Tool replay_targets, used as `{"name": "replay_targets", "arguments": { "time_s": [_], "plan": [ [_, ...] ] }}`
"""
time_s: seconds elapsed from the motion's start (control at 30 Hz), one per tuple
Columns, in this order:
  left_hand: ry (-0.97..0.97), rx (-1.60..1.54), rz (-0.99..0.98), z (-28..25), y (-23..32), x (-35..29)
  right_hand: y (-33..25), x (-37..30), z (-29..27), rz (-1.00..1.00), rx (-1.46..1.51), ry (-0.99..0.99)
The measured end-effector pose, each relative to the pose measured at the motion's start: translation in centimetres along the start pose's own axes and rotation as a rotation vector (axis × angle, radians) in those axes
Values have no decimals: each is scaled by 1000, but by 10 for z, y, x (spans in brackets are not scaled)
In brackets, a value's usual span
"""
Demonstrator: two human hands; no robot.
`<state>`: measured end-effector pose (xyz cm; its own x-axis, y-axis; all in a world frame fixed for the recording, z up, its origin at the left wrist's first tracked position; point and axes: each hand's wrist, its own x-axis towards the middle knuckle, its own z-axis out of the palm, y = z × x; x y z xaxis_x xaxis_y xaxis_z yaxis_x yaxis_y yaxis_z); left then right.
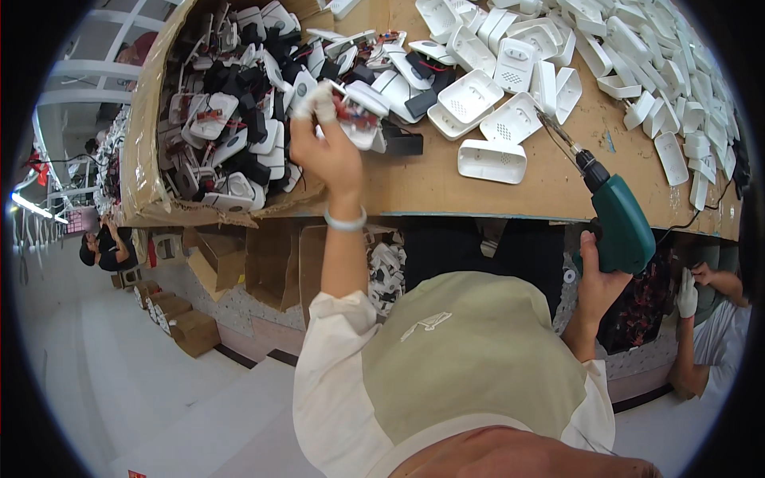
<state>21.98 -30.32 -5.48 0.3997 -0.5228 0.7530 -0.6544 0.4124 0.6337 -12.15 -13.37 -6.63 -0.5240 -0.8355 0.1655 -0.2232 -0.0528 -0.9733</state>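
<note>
My left hand [327, 151], with white coverings on its fingertips, is closed at the right edge of a cardboard box. Its fingers pinch a white plastic cover with a circuit board and red wires [360, 118], somewhat smeared by motion. A black block [402, 142] lies just right of that piece. My right hand [598, 279] is wrapped around the handle of a green electric screwdriver [620, 219] at the table's near edge. The screwdriver's long bit points up and left, its tip close to several white plastic shells [510, 118]. One shell [492, 162] lies open side up near the front.
The cardboard box [147, 159] on the left holds many white covers with black blocks. A large heap of white shells [653, 72] covers the table's far right. The screwdriver's black cord [693, 217] runs right. Another person's gloved hand [687, 293] shows at lower right.
</note>
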Motion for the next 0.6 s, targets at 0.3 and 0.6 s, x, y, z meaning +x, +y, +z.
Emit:
{"name": "replay_targets", "arguments": {
  "time_s": [0.3, 0.6],
  "plan": [
    [-79, -343, -140, 17, -18, 37, 0, -5, 2, -4, 29, 31],
    [-283, -55, -226, 17, -36, 69, -1, -6, 1, 15, 5, 26]
  ]
}}
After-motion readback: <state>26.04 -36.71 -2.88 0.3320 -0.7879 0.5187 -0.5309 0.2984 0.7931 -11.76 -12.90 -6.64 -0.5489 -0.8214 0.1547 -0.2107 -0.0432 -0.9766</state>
